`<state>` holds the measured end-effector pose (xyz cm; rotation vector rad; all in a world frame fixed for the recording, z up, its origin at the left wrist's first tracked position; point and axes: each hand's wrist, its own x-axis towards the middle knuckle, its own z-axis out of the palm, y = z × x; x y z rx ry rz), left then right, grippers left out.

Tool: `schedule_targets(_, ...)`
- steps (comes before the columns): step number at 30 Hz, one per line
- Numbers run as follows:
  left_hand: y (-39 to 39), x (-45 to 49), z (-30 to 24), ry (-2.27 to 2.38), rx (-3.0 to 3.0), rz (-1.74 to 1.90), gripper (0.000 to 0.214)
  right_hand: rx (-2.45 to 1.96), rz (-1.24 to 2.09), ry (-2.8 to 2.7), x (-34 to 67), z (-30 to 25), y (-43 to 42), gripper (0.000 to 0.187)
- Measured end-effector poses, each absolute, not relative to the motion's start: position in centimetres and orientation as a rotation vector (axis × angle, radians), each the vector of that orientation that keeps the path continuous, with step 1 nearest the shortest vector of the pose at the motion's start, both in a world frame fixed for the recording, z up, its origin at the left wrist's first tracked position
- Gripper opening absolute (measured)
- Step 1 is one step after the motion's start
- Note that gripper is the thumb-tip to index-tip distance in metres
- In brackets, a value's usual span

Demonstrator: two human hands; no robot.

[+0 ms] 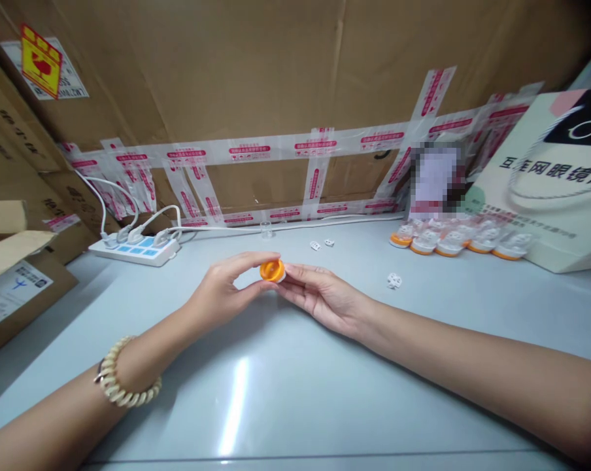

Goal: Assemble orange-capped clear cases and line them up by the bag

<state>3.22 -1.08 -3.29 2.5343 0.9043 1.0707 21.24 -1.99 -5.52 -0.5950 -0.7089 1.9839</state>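
Above the middle of the table, both my hands hold one small round orange cup-like piece (272, 271), its hollow side turned toward me and a bit of white at its lower right edge. My left hand (227, 288) pinches it from the left, thumb below and fingers over the top. From the right, the thumb and fingers of my right hand (320, 294) close on its edge. The back of the piece is hidden. Small white pieces (315, 246) lie beyond my hands, and another white piece (394, 280) lies to the right.
Several orange-and-white pieces with clear tops (452, 242) stand at the back right beside a paper bag (545, 190). A small clear cylinder (266, 229) stands near the white cable. At the back left is a power strip (136, 248) with plugs. Cardboard boxes (256, 78) line the back and left.
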Motion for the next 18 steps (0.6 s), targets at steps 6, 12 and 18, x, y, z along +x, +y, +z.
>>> schedule_targets(6,-1.35,3.42,-3.09,1.018,2.451,1.002,0.028,-0.599,2.022,-0.666,21.26,-5.67,-1.97,0.013)
schedule_targets(12,-1.25,3.30,-3.75,1.063,2.477,1.026,0.026,-0.612,2.046,-0.640,21.16,-5.97,-1.86,0.013)
schedule_targets(18,-1.19,3.42,-3.81,1.020,2.636,1.063,0.024,-0.630,2.034,-0.662,21.18,-6.40,-1.65,0.010)
